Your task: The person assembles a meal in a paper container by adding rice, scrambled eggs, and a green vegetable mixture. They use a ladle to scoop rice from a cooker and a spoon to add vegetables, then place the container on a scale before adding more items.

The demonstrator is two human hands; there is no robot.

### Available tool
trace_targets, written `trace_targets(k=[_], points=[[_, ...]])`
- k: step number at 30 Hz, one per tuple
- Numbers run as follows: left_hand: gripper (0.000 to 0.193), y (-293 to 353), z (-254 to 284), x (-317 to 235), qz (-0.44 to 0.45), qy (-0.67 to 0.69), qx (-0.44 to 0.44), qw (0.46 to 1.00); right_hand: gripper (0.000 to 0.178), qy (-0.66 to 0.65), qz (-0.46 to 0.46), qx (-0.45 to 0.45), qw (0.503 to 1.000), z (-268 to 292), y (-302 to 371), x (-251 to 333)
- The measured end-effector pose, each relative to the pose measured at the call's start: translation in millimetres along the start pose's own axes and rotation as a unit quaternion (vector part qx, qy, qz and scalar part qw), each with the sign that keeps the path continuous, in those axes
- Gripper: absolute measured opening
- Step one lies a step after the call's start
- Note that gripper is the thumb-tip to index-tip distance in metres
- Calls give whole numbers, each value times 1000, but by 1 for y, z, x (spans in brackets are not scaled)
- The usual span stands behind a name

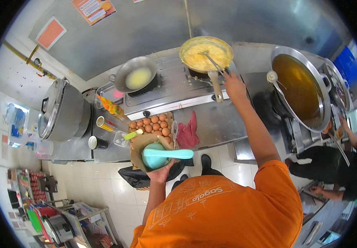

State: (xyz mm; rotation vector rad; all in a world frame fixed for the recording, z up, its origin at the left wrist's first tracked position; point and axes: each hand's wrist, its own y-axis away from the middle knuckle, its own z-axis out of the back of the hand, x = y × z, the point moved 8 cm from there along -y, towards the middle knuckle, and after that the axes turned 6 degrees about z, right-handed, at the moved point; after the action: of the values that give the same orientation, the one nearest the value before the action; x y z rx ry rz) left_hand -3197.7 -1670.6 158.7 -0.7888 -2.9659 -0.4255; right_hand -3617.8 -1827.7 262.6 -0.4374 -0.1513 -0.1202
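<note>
My right hand (235, 87) is closed round a thin metal utensil (215, 63). Its far end rests in yellow scrambled egg (199, 53), inside a frying pan (228, 44) on the stove's right burner. The pan's light handle (217, 87) points toward me, beside that hand. Low in front of me, my left hand (159, 175) grips a brown paper container (139, 142) from below. A turquoise scoop (166, 153) lies in it, its handle sticking out to the right. Just beyond are brown eggs (147, 121) in a carton, with a green-handled brush (133, 134) across its near left part.
A grey wok (122, 84) with pale yellow liquid sits on the left burner. Further left stands a big lidded pot (68, 109). A red cloth (188, 131) lies right of the eggs. At right are a wide pan of brown oil (296, 82) and another person (331, 165).
</note>
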Motion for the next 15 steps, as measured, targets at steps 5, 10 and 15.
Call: trace_targets(k=[5, 10, 15], points=[[75, 28, 19, -15, -107, -6, 11, 994, 25, -34, -16, 22, 999, -29, -13, -25], [73, 38, 12, -23, -172, -33, 49, 983, 20, -60, -14, 50, 997, -33, -23, -33], [73, 40, 14, -27, -186, -49, 47, 980, 21, -60, 16, 7, 998, -5, -42, -29]])
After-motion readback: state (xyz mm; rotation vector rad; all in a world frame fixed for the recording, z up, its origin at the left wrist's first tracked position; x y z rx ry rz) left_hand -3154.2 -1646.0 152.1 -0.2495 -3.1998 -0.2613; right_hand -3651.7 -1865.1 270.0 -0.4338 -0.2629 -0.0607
